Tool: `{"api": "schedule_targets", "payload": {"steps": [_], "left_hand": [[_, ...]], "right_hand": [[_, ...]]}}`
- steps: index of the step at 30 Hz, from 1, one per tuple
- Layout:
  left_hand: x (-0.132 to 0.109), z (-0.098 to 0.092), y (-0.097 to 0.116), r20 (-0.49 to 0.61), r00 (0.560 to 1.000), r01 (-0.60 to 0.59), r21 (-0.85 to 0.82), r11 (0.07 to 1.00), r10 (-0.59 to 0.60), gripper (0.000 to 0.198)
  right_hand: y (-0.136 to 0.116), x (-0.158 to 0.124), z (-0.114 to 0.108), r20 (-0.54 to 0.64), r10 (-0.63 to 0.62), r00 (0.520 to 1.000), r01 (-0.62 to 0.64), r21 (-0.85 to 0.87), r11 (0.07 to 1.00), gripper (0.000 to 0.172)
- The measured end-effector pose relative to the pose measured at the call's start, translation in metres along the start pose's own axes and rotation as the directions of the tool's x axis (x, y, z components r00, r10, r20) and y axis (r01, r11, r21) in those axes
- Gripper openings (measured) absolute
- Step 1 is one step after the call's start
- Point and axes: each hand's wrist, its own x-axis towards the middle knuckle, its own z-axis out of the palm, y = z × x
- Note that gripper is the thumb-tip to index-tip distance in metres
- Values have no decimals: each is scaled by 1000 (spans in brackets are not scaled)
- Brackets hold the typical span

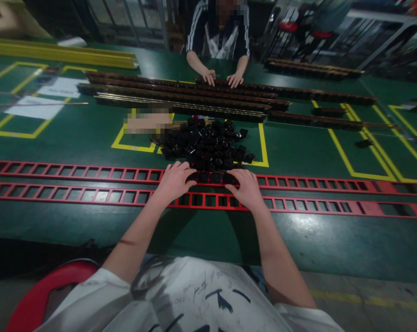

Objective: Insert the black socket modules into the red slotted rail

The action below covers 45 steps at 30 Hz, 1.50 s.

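Note:
The upper long red slotted strip [284, 182] lies across the green table in front of me. My left hand [176, 182] is closed over it, thumb on the near edge and fingers on the far side. A short way to the right, my right hand [245, 186] grips the same strip in a like way. Between the hands, black square pieces [216, 177] sit in the strip's openings; whether any piece is under my fingers is hidden. Nearer me runs a second red slotted strip [319, 207]. Just beyond my hands is a heap of small black parts [208, 143].
Long dark strips [181, 99] lie across the table behind the heap. Opposite, a co-worker's hands [235, 79] touch them. Paper sheets [35, 107] and yellow profiles [63, 53] are at the left. A red stool [32, 295] stands at lower left.

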Motion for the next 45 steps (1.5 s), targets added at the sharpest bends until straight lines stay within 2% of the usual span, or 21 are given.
{"api": "schedule_targets", "payload": {"steps": [9,14,18,21,24,27,32,37,40,45], "left_hand": [[-1,-1,1,-13,1000,10,-22,1000,-10,36],[1,0,-7,-11,1000,-22,-86,996,22,39],[7,-3,-15,-91,996,-41,-198,979,24,29],[5,-7,-20,-138,990,-25,-190,981,-2,26],[-8,-10,-29,-43,999,-19,-122,992,14,36],[-23,-9,-46,45,998,34,-15,999,-34,53],[-29,-5,-68,80,994,75,33,997,-78,50],[-24,-10,-65,103,993,51,29,998,-54,45],[-24,-12,-62,107,993,44,41,998,-48,46],[-22,-10,-56,96,995,31,23,999,-33,46]], "right_hand": [[2,0,1,7,8,1000,-8,-5,1000,38],[1,0,1,3,9,1000,-9,-1,1000,37],[0,0,0,12,8,1000,-8,3,1000,37],[0,0,0,8,3,1000,-3,2,1000,37],[0,0,0,3,-1,1000,1,0,1000,38],[-1,0,0,8,0,1000,0,-9,1000,38],[-1,1,1,7,11,1000,-11,15,1000,42],[15,-4,-11,3,-21,1000,20,101,995,42],[32,-10,-26,-47,-7,999,10,64,998,39],[53,-18,-42,7,29,1000,-29,-6,1000,38]]}}
